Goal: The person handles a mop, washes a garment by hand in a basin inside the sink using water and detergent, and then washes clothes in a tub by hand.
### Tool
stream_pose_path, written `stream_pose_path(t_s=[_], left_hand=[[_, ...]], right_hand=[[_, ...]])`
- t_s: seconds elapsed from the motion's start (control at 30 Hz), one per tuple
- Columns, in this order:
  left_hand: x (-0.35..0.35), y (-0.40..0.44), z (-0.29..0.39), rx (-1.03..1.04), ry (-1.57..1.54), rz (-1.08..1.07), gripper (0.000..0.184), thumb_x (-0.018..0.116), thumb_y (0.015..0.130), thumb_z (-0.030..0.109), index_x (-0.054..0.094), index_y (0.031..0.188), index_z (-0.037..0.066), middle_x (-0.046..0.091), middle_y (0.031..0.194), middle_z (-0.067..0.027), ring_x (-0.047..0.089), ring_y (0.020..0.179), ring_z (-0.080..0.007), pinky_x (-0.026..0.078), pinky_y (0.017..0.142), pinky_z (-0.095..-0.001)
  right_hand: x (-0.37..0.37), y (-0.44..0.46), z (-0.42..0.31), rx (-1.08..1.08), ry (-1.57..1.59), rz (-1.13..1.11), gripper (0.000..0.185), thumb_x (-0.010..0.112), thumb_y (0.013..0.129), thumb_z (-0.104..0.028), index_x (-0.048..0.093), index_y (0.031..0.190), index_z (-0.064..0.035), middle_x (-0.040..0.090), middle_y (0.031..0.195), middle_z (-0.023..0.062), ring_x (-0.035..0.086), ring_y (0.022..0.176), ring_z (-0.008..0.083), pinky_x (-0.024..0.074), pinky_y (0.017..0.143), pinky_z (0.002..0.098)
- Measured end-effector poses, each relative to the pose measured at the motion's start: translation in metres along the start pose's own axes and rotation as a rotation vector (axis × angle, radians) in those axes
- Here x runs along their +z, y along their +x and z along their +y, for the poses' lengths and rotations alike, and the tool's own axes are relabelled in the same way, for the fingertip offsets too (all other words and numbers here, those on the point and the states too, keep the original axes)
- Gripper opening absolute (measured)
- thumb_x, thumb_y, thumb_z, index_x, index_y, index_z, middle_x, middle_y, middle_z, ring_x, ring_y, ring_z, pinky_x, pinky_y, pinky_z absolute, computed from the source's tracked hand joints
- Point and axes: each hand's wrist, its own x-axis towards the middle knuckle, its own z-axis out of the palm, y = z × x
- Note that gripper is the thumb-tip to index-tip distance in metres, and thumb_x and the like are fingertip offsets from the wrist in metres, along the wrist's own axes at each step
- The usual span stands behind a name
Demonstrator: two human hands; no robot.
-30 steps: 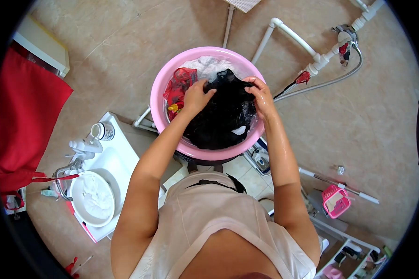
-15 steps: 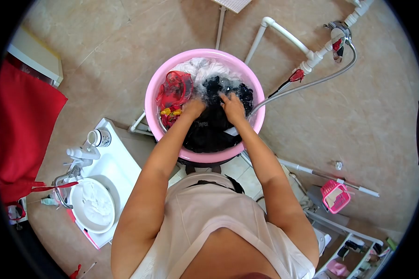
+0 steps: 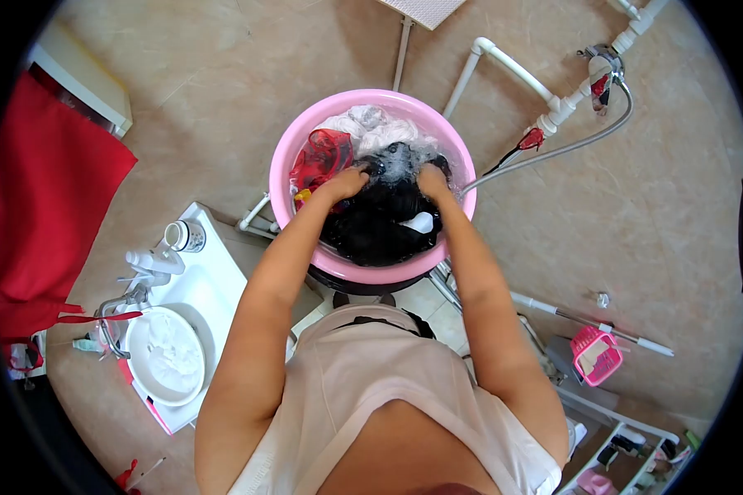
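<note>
A pink tub (image 3: 282, 148) holds wet laundry in water. Black cloth (image 3: 380, 223) fills its near half and runs up between my hands. My left hand (image 3: 348, 181) is closed on the left side of this cloth, next to a sheer red garment (image 3: 324, 157). On the right, my right hand (image 3: 431, 181) is closed on the same cloth, its fingertips partly hidden in the water. Splashing water (image 3: 398, 163) churns between the hands. A white rounded object (image 3: 421, 222) lies on the black cloth below my right hand. White cloth (image 3: 376, 128) bunches at the far side.
A metal hose (image 3: 553, 153) runs from the wall tap (image 3: 604, 66) into the tub's right side. To the left stands a white sink (image 3: 215, 272) with a white basin (image 3: 202, 375) in it. A pink basket (image 3: 596, 356) hangs at the right. Red fabric (image 3: 49, 206) hangs at far left.
My hands have moved apart, the right one to the right, and its fingers have closed on the black cloth. The white rounded object now shows more. The view has shifted slightly.
</note>
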Motion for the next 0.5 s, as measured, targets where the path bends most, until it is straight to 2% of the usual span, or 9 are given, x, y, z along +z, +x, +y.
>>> stream_pose_path(t_s=[0.1,0.17,0.2,0.23,0.27,0.3,0.33,0.43,0.5], left_hand=[[-0.045,-0.019,0.036,-0.118,-0.067,-0.008,0.035,0.045,0.088,0.023,0.059,0.111,0.0,0.062,0.103,-0.025,0.06,0.098,-0.0353,0.045,0.085,-0.0428],[-0.055,-0.008,0.019,0.116,-0.01,0.23,0.033,0.047,0.092,0.025,0.058,0.113,0.002,0.064,0.097,-0.0187,0.061,0.089,-0.029,0.048,0.074,-0.0413],[-0.067,-0.005,0.023,0.042,-0.108,0.249,0.035,0.047,0.093,0.027,0.058,0.115,0.003,0.064,0.096,-0.0145,0.06,0.084,-0.0258,0.048,0.07,-0.0393],[-0.083,-0.006,0.034,-0.033,-0.205,0.266,0.036,0.047,0.095,0.03,0.057,0.117,0.004,0.064,0.094,-0.0104,0.059,0.08,-0.0226,0.048,0.067,-0.0374],[-0.103,-0.011,0.049,0.019,-0.209,0.278,0.037,0.047,0.095,0.032,0.056,0.12,0.005,0.064,0.095,-0.0081,0.058,0.08,-0.0198,0.048,0.065,-0.0355],[-0.124,-0.016,0.066,0.071,-0.213,0.29,0.039,0.047,0.095,0.033,0.055,0.122,0.006,0.064,0.095,-0.0057,0.057,0.079,-0.0171,0.047,0.064,-0.0336],[-0.142,-0.015,0.074,0.063,-0.276,0.295,0.04,0.048,0.095,0.035,0.055,0.122,0.007,0.063,0.096,-0.0057,0.056,0.08,-0.0169,0.047,0.064,-0.0329],[-0.19,-0.029,0.121,0.07,-0.419,0.483,0.04,0.049,0.094,0.033,0.058,0.116,0.001,0.066,0.092,-0.0135,0.061,0.078,-0.023,0.049,0.068,-0.0362],[-0.228,-0.034,0.146,0.124,-0.431,0.544,0.042,0.049,0.093,0.035,0.057,0.119,0.003,0.064,0.087,-0.0106,0.058,0.072,-0.021,0.049,0.059,-0.0352]], right_hand=[[-0.021,0.011,0.018,-0.086,0.248,0.049,0.025,0.049,0.082,-0.012,0.066,0.099,-0.0038,0.063,0.099,0.0226,0.06,0.093,0.0414,0.0467,0.084,0.0463],[-0.065,0.011,0.008,-0.189,0.153,0.135,0.026,0.05,0.085,-0.016,0.066,0.104,-0.0086,0.065,0.097,0.0205,0.06,0.092,0.0409,0.0471,0.083,0.0463],[-0.1,0.001,-0.016,-0.065,0.212,0.127,0.026,0.048,0.087,-0.013,0.066,0.104,-0.0068,0.065,0.093,0.0218,0.062,0.088,0.0397,0.0486,0.079,0.0447],[-0.137,-0.009,-0.043,0.127,0.48,0.006,0.025,0.047,0.088,-0.01,0.067,0.102,-0.0064,0.064,0.089,0.0235,0.062,0.085,0.04,0.0497,0.074,0.0435],[-0.126,0.024,-0.016,-0.18,0.341,0.173,0.024,0.047,0.089,-0.005,0.066,0.104,-0.0046,0.065,0.079,0.019,0.065,0.065,0.0232,0.0506,0.061,0.0371],[-0.132,0.044,-0.006,-0.521,0.251,0.389,0.023,0.047,0.09,-0.006,0.067,0.102,-0.0044,0.065,0.075,0.0156,0.062,0.056,0.0205,0.0483,0.053,0.0353],[-0.17,0.033,-0.035,-0.277,0.226,0.257,0.022,0.048,0.091,-0.007,0.067,0.101,-0.0047,0.064,0.073,0.0127,0.06,0.056,0.0178,0.0485,0.05,0.0328],[-0.26,0.002,-0.1,-0.227,0.414,0.265,0.023,0.046,0.093,-0.011,0.066,0.104,-0.0065,0.059,0.068,0.0068,0.055,0.051,0.0132,0.0479,0.045,0.0274],[-0.301,0.006,-0.116,-0.356,0.535,0.332,0.024,0.044,0.094,-0.012,0.064,0.109,-0.0094,0.058,0.073,0.0026,0.055,0.054,0.0122,0.0477,0.045,0.0249]])
